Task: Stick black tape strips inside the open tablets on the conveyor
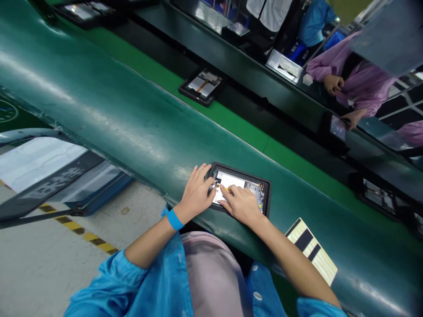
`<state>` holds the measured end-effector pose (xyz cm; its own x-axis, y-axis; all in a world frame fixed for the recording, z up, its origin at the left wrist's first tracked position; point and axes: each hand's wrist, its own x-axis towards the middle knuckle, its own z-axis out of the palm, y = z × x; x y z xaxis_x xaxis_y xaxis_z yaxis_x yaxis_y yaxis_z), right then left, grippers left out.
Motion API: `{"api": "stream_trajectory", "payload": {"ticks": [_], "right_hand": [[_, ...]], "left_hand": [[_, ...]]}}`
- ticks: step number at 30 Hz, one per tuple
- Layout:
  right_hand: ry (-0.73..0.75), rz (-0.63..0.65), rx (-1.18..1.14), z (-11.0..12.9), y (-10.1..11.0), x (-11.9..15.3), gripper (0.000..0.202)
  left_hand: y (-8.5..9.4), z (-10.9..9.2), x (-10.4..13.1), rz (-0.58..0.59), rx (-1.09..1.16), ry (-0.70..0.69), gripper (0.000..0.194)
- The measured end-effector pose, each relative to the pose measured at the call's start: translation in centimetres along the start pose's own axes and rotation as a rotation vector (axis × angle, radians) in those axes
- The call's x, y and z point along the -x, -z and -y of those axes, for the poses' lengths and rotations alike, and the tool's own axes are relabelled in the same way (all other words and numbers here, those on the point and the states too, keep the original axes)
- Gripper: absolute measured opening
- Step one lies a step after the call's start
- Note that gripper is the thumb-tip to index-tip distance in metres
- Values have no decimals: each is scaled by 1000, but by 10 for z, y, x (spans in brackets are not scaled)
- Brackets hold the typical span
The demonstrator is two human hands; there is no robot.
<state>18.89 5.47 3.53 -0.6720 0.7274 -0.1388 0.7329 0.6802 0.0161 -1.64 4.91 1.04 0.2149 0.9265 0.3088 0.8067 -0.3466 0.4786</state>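
Note:
A tablet with its back off, its white battery and circuit board showing (257, 190), lies in a black frame (243, 168) on the green bench near my body. My left hand (197, 192) rests over the frame's left side, fingers stretched along the edge and thumb at the tablet's inner edge. Over the battery, my right hand (243, 203) touches the tablet beside a small orange-yellow strip (226, 189). Its index finger and thumb stretch leftward, apart from each other, and the other fingers are bent. Part of the battery is hidden under both hands.
A pale yellow sheet with black strips (322, 259) lies by my right forearm. Beyond the bench ledge, another opened tablet (203, 86) sits in a black frame on the green-and-black line. A co-worker in pink sleeves (373, 88) handles a device opposite.

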Motion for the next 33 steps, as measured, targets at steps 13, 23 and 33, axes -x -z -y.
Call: {"api": "stream_trajectory", "payload": {"ticks": [13, 23, 33], "right_hand": [[-5, 28, -19, 0, 1, 1, 55], [-24, 15, -44, -1, -2, 0, 55], [25, -42, -87, -5, -4, 2, 56]], "left_hand": [[7, 0, 29, 27, 14, -103, 32], [7, -6, 27, 131, -70, -161, 41], [2, -6, 33, 113, -79, -157, 48]]}}
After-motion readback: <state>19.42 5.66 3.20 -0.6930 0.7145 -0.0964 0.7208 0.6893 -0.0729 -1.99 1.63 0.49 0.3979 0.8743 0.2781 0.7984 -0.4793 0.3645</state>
